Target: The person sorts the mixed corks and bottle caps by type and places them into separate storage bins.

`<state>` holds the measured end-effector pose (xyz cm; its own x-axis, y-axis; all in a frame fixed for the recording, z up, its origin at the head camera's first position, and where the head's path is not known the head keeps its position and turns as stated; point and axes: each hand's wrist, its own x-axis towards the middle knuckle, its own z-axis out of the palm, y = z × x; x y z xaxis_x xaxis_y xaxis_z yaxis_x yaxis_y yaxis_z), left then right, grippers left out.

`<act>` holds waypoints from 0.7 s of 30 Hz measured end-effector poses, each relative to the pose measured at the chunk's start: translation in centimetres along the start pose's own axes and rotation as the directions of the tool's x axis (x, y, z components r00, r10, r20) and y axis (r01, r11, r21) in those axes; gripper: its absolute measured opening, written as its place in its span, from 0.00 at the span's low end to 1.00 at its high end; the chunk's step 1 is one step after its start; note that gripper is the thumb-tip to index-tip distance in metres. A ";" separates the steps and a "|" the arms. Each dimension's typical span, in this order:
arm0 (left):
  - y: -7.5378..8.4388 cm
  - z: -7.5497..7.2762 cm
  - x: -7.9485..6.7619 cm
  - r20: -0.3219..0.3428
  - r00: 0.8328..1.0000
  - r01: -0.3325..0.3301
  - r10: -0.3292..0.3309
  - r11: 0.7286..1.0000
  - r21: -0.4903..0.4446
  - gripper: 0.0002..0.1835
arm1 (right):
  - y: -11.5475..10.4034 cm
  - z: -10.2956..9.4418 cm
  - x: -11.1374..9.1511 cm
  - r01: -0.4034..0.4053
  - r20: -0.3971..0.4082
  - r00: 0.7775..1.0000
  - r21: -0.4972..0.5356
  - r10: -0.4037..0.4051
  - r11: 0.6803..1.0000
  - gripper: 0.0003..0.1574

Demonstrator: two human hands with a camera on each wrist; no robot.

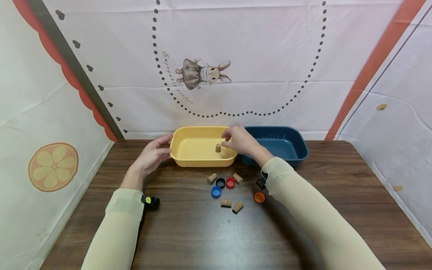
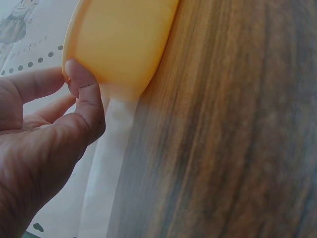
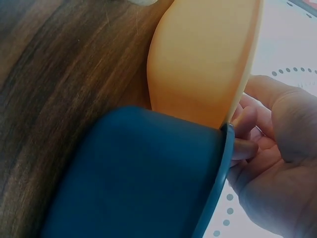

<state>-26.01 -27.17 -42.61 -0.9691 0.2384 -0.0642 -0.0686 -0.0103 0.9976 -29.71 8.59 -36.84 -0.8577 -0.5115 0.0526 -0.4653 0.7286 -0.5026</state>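
My left hand [image 1: 153, 153] holds the left end of a yellow plastic bin [image 1: 202, 163], thumb and fingers at its rim. In the left wrist view, the thumb of the left hand [image 2: 54, 129] is bent against the rim. Over the right end of the bin hovers my right hand [image 1: 241, 141], thumb and forefinger apart. A cork [image 1: 218, 148] shows inside the bin, just below and left of those fingertips. From the right wrist, the fingers of the right hand [image 3: 272, 144] appear loosely bent behind both bins' rims, with nothing visible in them.
A dark blue bin [image 1: 297, 157] stands against the yellow one. Nearer lie several loose corks [image 1: 226, 203] and bottle caps: a black cap [image 1: 220, 183], a red cap [image 1: 230, 183], a blue cap [image 1: 216, 192] and an orange cap [image 1: 259, 197]. A printed cloth [image 1: 270, 56] hangs behind the wooden table [image 1: 182, 232].
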 end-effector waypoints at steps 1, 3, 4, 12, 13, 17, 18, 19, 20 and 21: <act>0.0 0.0 0.0 0.000 1.000 0.000 0.000 1.000 0.002 0.37 | 0.0 -0.1 -0.1 -0.001 -0.005 1.000 0.002 0.001 1.000 0.21; 0.0 0.0 0.0 -0.001 1.000 0.001 -0.001 1.000 0.005 0.37 | 0.1 -0.2 -0.3 -0.001 -0.015 1.000 0.007 0.001 1.000 0.20; 0.1 0.0 0.0 -0.002 1.000 0.001 -0.001 1.000 0.005 0.37 | 0.2 -0.3 -0.4 -0.001 -0.020 1.000 0.010 0.002 1.000 0.20; 0.1 0.1 -0.1 -0.001 1.000 -0.001 0.001 1.000 0.003 0.36 | 0.8 -1.1 -1.9 -0.005 -0.053 0.999 0.053 0.008 0.999 0.21; 0.1 0.1 -0.1 -0.003 1.000 0.000 0.000 1.000 0.003 0.36 | 0.9 -1.1 -2.1 -0.007 -0.055 0.998 0.063 0.011 0.998 0.21; 0.2 0.2 -0.1 -0.004 1.000 0.001 -0.001 1.000 0.002 0.36 | 1.1 -1.5 -2.9 -0.011 -0.071 0.997 0.091 0.017 0.996 0.22; 0.2 0.2 -0.1 -0.006 1.000 0.003 -0.003 1.000 -0.001 0.36 | 1.1 -1.6 -3.1 -0.007 -0.076 0.997 0.095 0.015 0.995 0.22; 0.2 0.2 -0.1 -0.005 1.000 0.004 -0.004 1.000 0.003 0.36 | 1.2 -1.7 -3.3 -0.003 -0.081 0.997 0.098 0.011 0.995 0.22; 0.2 0.2 -0.1 -0.004 1.000 0.004 -0.004 1.000 0.003 0.36 | 1.2 -1.8 -3.6 0.001 -0.086 0.996 0.099 0.007 0.995 0.22; 0.2 0.2 -0.1 -0.005 1.000 0.006 -0.006 1.000 0.001 0.36 | 1.2 -1.9 -3.8 0.006 -0.092 0.996 0.100 0.003 0.995 0.22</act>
<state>-25.87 -26.97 -42.37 -0.9697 0.2339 -0.0705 -0.0743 -0.0075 0.9972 -27.45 12.28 -36.05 -0.8756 -0.4653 0.1299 -0.4462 0.6761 -0.5864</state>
